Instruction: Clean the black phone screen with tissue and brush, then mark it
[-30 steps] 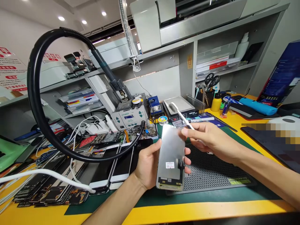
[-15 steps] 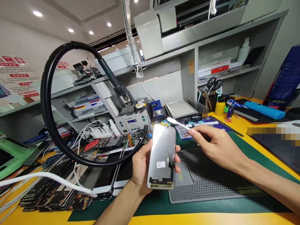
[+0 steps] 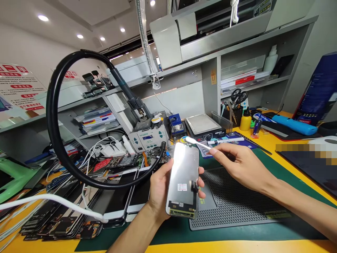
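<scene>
A grey shelf (image 3: 279, 82) runs behind a yellow table (image 3: 216, 247), where a dark green mat (image 3: 168, 232) lies under a grey dimpled mat (image 3: 237, 196). Your left hand (image 3: 160, 179) is closed around a phone screen (image 3: 184, 168), thumb along one edge and fingertips showing past the other; the screen is held up in front of you, its metallic back facing you, with a small white label (image 3: 182, 187) low on it. Your right hand (image 3: 237, 161) pinches a white brush (image 3: 200, 144) by its handle, its head near the screen's top end; whether the two touch, you cannot tell from this view. To the left, a black hose (image 3: 52, 119) loops above phones (image 3: 123, 196) and a pile of phone parts (image 3: 65, 218). Behind the screen sits a grey control box (image 3: 149, 137); farther right are scissors (image 3: 239, 95) and a yellow bottle (image 3: 245, 121).
</scene>
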Action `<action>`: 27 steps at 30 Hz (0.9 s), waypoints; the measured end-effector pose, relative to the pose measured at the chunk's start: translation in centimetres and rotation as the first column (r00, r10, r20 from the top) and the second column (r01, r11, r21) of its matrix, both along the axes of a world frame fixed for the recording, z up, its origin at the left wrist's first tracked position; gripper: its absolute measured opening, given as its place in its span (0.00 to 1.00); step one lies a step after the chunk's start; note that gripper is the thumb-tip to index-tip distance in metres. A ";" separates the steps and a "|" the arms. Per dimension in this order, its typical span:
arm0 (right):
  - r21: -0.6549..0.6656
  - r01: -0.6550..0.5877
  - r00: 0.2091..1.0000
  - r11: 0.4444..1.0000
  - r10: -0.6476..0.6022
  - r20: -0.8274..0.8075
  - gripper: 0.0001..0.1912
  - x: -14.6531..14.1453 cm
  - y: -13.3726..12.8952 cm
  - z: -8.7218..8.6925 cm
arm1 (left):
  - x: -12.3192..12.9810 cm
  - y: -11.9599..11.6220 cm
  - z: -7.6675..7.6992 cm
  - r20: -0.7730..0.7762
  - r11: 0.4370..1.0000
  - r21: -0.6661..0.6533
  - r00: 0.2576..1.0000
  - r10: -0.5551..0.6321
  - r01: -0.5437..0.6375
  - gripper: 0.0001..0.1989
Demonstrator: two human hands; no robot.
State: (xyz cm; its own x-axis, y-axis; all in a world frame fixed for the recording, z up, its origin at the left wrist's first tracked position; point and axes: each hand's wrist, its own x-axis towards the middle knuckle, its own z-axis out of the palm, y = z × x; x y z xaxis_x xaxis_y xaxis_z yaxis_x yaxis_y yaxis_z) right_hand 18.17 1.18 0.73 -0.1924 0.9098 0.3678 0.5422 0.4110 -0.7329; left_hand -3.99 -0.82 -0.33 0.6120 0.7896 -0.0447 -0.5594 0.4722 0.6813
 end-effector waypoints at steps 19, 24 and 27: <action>-0.040 -0.079 0.991 0.996 0.074 -0.113 0.11 -0.2 0.0 -1.0 | 0.9 0.1 0.6 -0.076 0.998 -0.063 0.997 0.016 -0.021 0.34; -0.037 -0.057 0.991 0.998 0.053 -0.122 0.11 -0.2 -0.1 -0.8 | 0.8 0.2 0.3 -0.062 0.998 -0.068 0.998 0.004 -0.008 0.33; -0.070 -0.104 0.989 0.992 0.095 -0.110 0.11 -0.3 -0.2 -0.7 | 0.8 0.3 0.2 -0.046 0.998 -0.061 0.999 0.006 -0.009 0.35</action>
State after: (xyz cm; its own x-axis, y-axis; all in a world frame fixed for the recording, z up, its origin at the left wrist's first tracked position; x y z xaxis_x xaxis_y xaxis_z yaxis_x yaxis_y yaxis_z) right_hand 17.87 0.98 -0.01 -0.2468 0.9141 0.3218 0.4186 0.4001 -0.8153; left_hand -3.23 -0.49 -0.11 0.6021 0.7892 -0.1211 -0.5317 0.5095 0.6766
